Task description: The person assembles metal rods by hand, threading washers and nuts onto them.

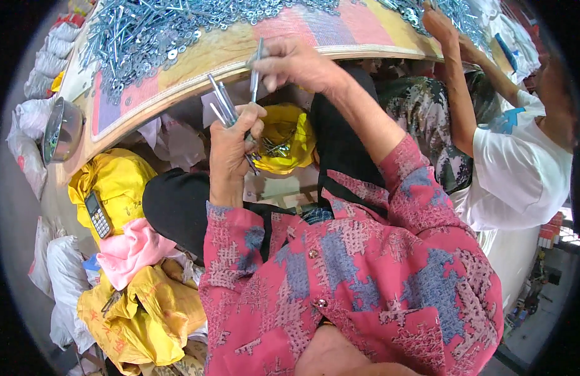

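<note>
My left hand [235, 141] is closed around a bunch of long silvery bolts [223, 100], which fan up above the fist, with some ends poking out below it. Up and to the right, at the table edge, my right hand [296, 66] is blurred by motion. Its fingers are closed at another upright bolt [256, 70], whose lower end meets my left thumb. Under the table edge, just beyond my left hand, a yellow bag [283, 119] holds loose metal pieces. Across the table spreads a heap of bolts and washers [158, 31].
A clear plastic bowl [63, 130] sits at the table's left corner. Below it lie a mobile phone [97, 215] on a yellow bag, a pink cloth [133, 250] and white sacks [69, 282]. To the right, a co-worker in a white shirt [515, 178] reaches into the heap.
</note>
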Demonstrator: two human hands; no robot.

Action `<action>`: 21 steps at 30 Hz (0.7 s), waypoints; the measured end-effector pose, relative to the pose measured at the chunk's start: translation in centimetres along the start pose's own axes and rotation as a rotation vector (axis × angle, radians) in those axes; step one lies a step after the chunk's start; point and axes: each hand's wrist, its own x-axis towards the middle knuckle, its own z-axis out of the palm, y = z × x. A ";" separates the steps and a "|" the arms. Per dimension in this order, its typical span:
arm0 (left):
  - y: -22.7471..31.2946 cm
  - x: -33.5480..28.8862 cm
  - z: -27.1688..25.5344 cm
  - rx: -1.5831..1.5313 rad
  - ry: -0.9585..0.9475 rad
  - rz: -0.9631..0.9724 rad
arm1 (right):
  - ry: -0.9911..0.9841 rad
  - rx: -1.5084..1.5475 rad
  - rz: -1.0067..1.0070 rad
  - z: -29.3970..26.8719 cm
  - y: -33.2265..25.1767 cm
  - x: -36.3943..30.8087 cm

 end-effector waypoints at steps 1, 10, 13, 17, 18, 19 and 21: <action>0.3 0.3 -0.4 0.000 0.002 0.015 | -0.007 0.004 -0.012 0.3 0.4 0.3; -0.3 0.2 -3.6 -0.484 -0.039 -0.151 | -0.088 -0.097 -0.087 6.4 4.3 0.7; 0.3 0.2 -4.2 -0.544 -0.115 -0.115 | -0.214 -0.163 0.068 5.3 0.1 2.0; 1.2 0.0 -5.5 -0.788 -0.194 -0.028 | 0.169 -0.461 -0.219 4.8 -3.4 7.3; 1.2 0.0 -5.7 -0.788 -0.180 -0.017 | 0.275 -0.433 -0.281 4.8 -3.3 9.3; 1.2 -0.1 -6.0 -0.842 -0.206 0.000 | 0.261 -0.425 -0.283 5.2 -2.6 11.2; 0.5 1.2 -5.3 -0.892 -0.283 0.019 | 0.369 -0.924 -0.275 3.9 -0.7 13.7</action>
